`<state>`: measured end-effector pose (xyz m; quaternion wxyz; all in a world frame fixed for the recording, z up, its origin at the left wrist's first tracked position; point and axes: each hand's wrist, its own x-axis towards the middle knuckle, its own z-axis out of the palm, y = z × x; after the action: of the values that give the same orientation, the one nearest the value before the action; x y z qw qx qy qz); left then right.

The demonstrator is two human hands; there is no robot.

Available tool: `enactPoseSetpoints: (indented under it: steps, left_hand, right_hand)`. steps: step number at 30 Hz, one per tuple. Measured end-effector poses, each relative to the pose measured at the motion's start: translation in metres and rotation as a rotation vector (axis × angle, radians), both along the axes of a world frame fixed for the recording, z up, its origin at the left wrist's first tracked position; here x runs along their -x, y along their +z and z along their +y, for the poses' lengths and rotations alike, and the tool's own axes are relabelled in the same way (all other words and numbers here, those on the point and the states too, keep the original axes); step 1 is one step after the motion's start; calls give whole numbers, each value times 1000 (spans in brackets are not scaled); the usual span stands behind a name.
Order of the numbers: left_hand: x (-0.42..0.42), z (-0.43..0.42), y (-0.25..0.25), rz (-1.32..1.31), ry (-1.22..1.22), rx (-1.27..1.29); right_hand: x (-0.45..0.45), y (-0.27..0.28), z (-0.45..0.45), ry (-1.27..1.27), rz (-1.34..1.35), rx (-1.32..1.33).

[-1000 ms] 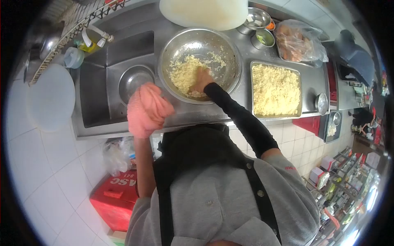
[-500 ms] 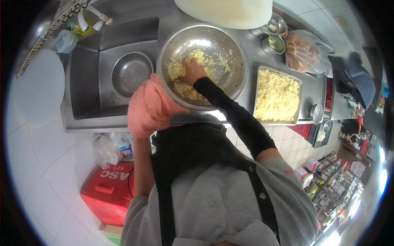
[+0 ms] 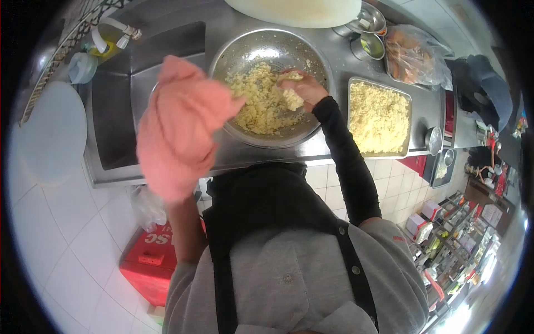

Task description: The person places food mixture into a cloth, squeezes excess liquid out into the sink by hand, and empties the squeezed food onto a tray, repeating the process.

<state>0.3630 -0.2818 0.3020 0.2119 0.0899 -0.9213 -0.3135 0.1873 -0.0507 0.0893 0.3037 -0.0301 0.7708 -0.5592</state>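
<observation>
My right hand [image 3: 302, 89] is at the right side of the large steel bowl [image 3: 269, 142], palm turned up, with clumps of the yellow crumbly food [image 3: 258, 100] in its fingers. More of that food lies in the bowl's left and lower part. A pink towel [image 3: 181, 128] covers my left hand, whose fingers are hidden under the cloth; it is raised beside the bowl's left edge. Right of the bowl, a rectangular metal tray [image 3: 351, 119] is filled with similar yellow crumbs.
A sink [image 3: 114, 119] with a tap [image 3: 114, 33] lies left. At the far edge are a white board [image 3: 300, 11], small metal bowls [image 3: 367, 47] and a bagged orange-brown food [image 3: 411, 55]. A red box [image 3: 147, 264] stands below left. Another person [image 3: 481, 89] is at far right.
My right hand has moved right from the bowl's middle and turned up with clumps in it. My left hand under the towel has risen and shifted left.
</observation>
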Motion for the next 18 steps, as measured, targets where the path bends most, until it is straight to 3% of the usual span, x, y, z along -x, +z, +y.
enactPoseSetpoints:
  steps: [2,3,7,12,16,18]
  left_hand:
    - [23,-3,-33,227,-392,239]
    - [33,1,-48,225,-429,215]
    - [54,18,-115,35,-314,-12]
    - [80,40,-142,-72,-354,-113]
    - [89,53,-145,-162,-410,-177]
    - [91,55,-154,-69,-354,-173]
  right_hand:
    - [5,-6,14,-107,-95,201]
    - [3,2,15,-159,-146,307]
    - [-13,55,14,-308,-190,461]
    - [-20,71,-6,-366,-128,644]
    - [-29,72,-35,-222,56,529]
    - [-30,65,-40,-50,451,226]
